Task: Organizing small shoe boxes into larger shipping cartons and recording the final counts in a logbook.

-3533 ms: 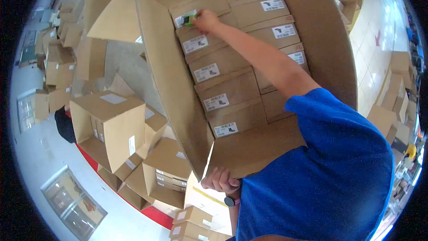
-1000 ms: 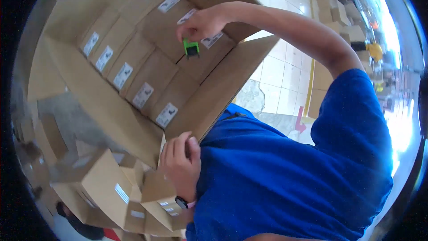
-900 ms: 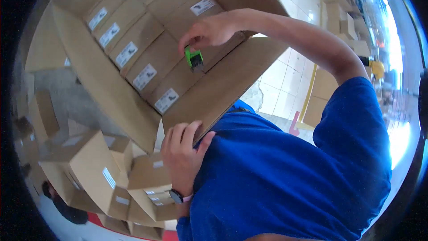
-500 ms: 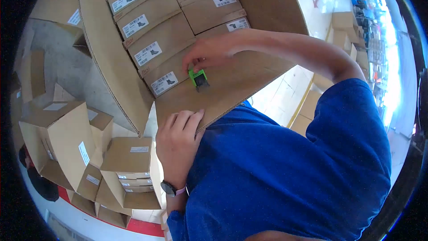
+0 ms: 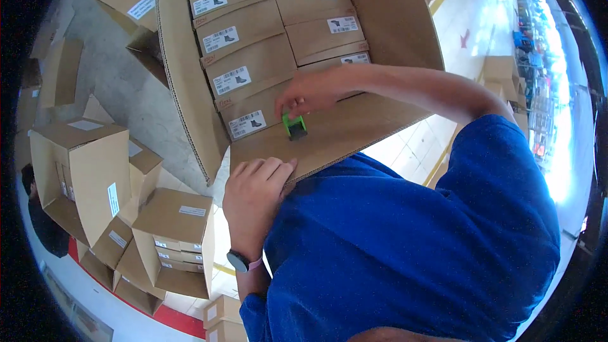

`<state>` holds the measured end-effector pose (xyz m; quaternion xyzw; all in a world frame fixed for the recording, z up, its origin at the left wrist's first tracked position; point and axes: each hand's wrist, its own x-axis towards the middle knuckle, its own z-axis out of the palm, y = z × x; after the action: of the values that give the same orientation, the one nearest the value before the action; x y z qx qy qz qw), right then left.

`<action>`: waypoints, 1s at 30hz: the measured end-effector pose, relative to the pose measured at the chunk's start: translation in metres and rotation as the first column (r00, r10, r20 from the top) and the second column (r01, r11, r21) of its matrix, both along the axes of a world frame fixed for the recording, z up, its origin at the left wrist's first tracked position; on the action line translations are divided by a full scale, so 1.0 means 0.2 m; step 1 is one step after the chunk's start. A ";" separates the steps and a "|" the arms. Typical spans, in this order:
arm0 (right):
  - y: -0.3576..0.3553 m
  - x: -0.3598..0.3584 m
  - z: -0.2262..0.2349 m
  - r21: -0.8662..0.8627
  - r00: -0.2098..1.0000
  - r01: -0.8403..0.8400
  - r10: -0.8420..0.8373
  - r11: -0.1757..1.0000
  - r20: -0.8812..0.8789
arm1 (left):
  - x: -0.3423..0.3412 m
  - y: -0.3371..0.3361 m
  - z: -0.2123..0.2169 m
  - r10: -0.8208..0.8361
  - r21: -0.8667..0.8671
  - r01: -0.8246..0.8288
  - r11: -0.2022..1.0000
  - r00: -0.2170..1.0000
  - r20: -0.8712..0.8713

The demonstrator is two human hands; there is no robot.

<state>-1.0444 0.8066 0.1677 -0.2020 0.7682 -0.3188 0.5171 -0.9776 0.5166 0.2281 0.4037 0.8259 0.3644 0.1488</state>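
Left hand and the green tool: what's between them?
In the head view, only bare cardboard flap lies between the left hand and green tool.

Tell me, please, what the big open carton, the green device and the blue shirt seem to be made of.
Big open carton: matt brown corrugated cardboard, judging by its ribbed cut edge. Green device: probably smooth plastic, from its even bright colour; its dark part is unclear. Blue shirt: soft matt fabric, by its folds.

Fisheye view from head, downward, near hands (image 5: pixel 254 197)
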 end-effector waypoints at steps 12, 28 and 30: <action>-0.02 0.06 -0.02 -0.062 0.995 -0.040 0.045 0.997 0.089 | 0.11 -0.06 0.03 -0.027 -0.026 0.031 0.999 0.990 0.142; 1.42 -0.24 0.98 -0.494 -0.235 0.700 -0.487 0.515 -0.841 | -0.40 -0.11 0.20 0.625 0.345 -0.649 0.678 0.756 0.194; 1.58 -0.20 0.96 -0.436 -0.318 0.833 -0.349 0.341 -0.881 | -0.52 -0.16 0.34 0.693 0.224 -0.742 0.631 0.670 0.265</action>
<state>-1.0841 1.1224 0.3588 0.2119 0.9081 -0.1778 -0.3144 -1.0807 0.4842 0.2955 0.0294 0.8349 0.5495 -0.0119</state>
